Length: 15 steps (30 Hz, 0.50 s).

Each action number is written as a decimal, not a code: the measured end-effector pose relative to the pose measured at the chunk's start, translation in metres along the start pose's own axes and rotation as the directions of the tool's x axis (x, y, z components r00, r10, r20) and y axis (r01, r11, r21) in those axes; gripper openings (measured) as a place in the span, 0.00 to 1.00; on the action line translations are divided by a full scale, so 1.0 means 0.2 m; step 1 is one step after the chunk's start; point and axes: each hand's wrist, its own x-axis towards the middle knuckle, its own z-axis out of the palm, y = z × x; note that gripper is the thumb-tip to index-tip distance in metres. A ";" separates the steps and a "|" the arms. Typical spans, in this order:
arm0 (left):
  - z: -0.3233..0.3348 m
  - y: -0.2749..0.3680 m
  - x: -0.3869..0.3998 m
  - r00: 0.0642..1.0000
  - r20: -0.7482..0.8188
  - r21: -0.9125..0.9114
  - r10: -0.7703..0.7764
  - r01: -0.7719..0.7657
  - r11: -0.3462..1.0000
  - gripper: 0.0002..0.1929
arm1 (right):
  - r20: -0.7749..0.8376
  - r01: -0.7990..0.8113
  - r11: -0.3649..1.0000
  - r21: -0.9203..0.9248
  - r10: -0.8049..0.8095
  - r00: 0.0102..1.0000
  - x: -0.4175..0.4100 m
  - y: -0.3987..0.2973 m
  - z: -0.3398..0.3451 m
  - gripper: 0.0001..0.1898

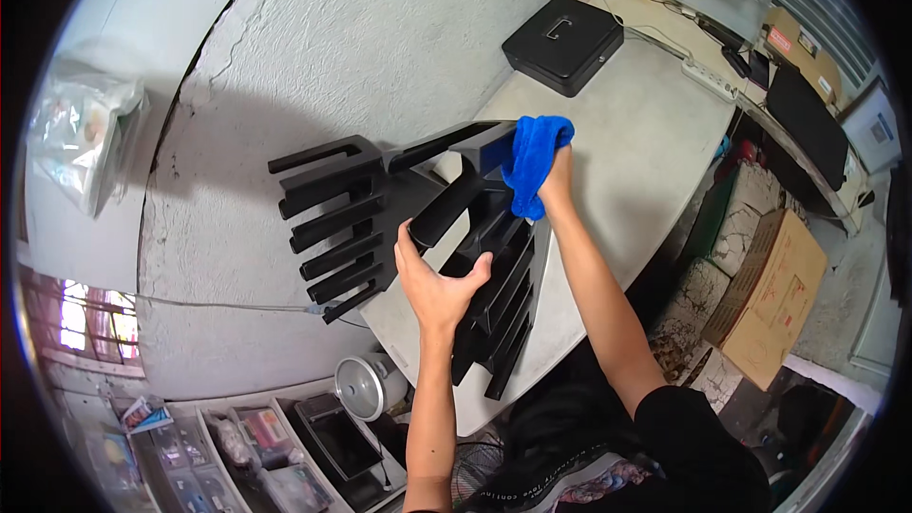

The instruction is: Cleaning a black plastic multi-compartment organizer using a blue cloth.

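A black slotted plastic rack [335,214] stands on the pale table, with rows of narrow arms fanning out on both sides. My left hand [436,288] grips one of its arms at the near middle, fingers on the left and thumb spread to the right. A bright blue cloth [538,157] is bunched in my right hand [559,178] and rests against the rack's upper right edge. The cloth covers most of the right fingers. Part of the rack's underside is hidden from view.
A black metal cash box [563,43] sits at the table's far end, near a white power strip [709,80]. A rough white wall [235,228] borders the left. A cardboard box [769,299] rests on a patterned seat [695,303] to the right. Drawers [214,434] stand lower left.
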 end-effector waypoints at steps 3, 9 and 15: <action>0.00 0.00 0.01 1.000 -0.010 -0.017 -0.009 0.009 1.000 0.51 | 0.011 0.164 0.918 -0.360 -0.172 0.985 -0.12 0.01 0.05 0.09; 0.02 -0.04 0.00 0.997 -0.055 -0.008 0.061 -0.062 0.998 0.51 | -0.034 0.176 0.944 -0.280 -0.193 0.981 -0.41 -0.11 0.08 0.23; 0.03 -0.10 -0.02 0.993 -0.115 -0.020 0.014 -0.017 1.000 0.51 | 0.091 0.371 0.913 -0.168 -0.360 0.929 -0.59 -0.19 0.05 0.21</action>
